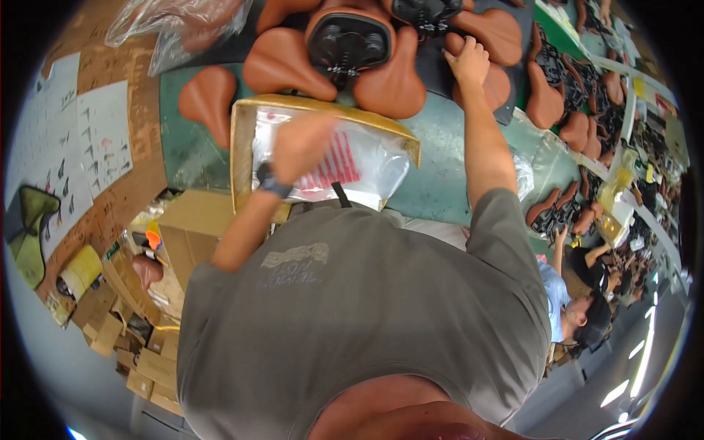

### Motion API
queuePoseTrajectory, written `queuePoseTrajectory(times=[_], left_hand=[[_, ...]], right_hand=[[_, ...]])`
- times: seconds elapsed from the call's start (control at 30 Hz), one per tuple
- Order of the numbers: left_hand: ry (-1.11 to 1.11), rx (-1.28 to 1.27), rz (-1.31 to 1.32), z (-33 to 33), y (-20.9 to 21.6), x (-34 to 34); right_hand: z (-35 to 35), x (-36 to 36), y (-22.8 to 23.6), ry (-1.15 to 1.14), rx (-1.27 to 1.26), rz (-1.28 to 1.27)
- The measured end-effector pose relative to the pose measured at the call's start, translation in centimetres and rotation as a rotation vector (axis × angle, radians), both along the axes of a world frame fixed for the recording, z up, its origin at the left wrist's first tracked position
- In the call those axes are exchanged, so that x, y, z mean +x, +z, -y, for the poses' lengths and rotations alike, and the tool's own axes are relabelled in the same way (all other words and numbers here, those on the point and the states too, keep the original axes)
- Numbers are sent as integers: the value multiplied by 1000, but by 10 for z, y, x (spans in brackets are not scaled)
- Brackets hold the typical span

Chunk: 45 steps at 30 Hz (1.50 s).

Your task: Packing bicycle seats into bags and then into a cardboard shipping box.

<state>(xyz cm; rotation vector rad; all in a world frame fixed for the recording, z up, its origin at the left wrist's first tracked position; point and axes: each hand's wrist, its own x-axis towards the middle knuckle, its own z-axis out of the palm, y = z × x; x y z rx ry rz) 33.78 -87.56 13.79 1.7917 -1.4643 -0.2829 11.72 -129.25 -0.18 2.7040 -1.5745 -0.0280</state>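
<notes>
My right hand (470, 61) reaches forward and grips a brown bicycle saddle (496, 89), fingers curled over its narrow end. Smeared by motion, my left hand (306, 147) is above an open yellow-edged box (242, 150); its fingers cannot be made out. Clear plastic bags with red stripes (345, 158) lie in the box beneath it. Beyond the box, several brown saddles (287, 64) rest on the bench, smooth side up. Among them an upturned saddle (348, 42) shows its black underside and metal springs.
A lone brown saddle (208, 101) lies left on the green bench top (440, 165). Clear plastic wrap (183, 26) covers something at the far left. Cardboard boxes (194, 224) stand by my left side. On the right, racks hold more saddles (544, 97), and a co-worker (568, 301) is there.
</notes>
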Motion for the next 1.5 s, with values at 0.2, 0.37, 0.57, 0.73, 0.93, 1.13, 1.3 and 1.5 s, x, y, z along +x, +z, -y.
queuePoseTrajectory(times=[0.2, 0.37, 0.57, 0.73, 0.93, 1.13, 1.3, 1.5], left_hand=[[-72, 472, -184, 1, -133, -151], [11, 402, -170, -26, -190, -169], [46, 500, -728, -52, -152, -154], [281, 174, -1615, -130, -110, -134], [334, 286, -900, -222, -7, -102], [395, -23, -709, -284, 52, -117], [211, -6, -1079, -311, 48, -138], [266, -282, -1875, -352, 78, -137]], right_hand=[[-160, -62, 79, -148, 28, 651], [-367, -237, 77, -392, 121, 509], [-500, -251, 157, -1582, 1367, 1055], [-490, -276, 134, -683, 1192, 840], [-461, -162, 225, -211, 1370, 1222], [-490, -56, 265, -3, 1747, 1040], [-528, -20, 243, -123, 1893, 744], [-532, -40, 216, -569, 2248, 1100]])
